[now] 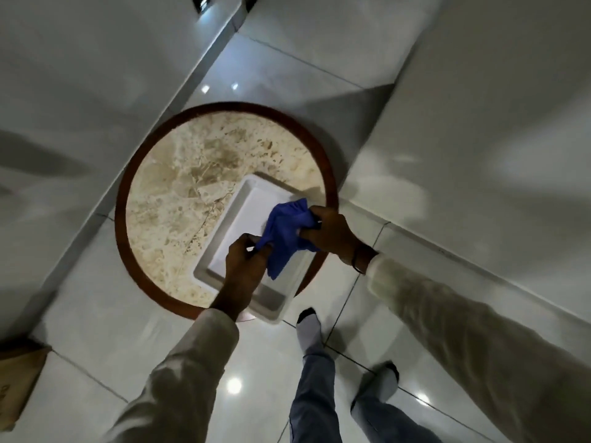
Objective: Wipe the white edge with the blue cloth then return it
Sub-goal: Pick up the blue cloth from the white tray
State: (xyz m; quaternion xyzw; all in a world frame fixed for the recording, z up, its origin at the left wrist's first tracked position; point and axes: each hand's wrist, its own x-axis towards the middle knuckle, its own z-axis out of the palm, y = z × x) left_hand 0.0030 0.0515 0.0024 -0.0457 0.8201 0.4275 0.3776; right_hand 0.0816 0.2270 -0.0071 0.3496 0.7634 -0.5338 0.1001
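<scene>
A blue cloth (285, 231) hangs bunched between both my hands, just above a white rectangular tray (238, 215). My left hand (244, 266) pinches the cloth's lower left corner. My right hand (331, 235) grips its right side. The tray lies on the near right part of a round marble-topped table (179, 187), and its near corner juts past the table's dark wooden rim (123, 238). My hands and the cloth hide much of the tray's right edge.
Glossy white floor tiles (105, 330) surround the table. My two socked feet (308, 327) stand on the tiles just in front of it. White walls or panels rise at left and right. A brown cardboard box (19, 378) sits at the lower left.
</scene>
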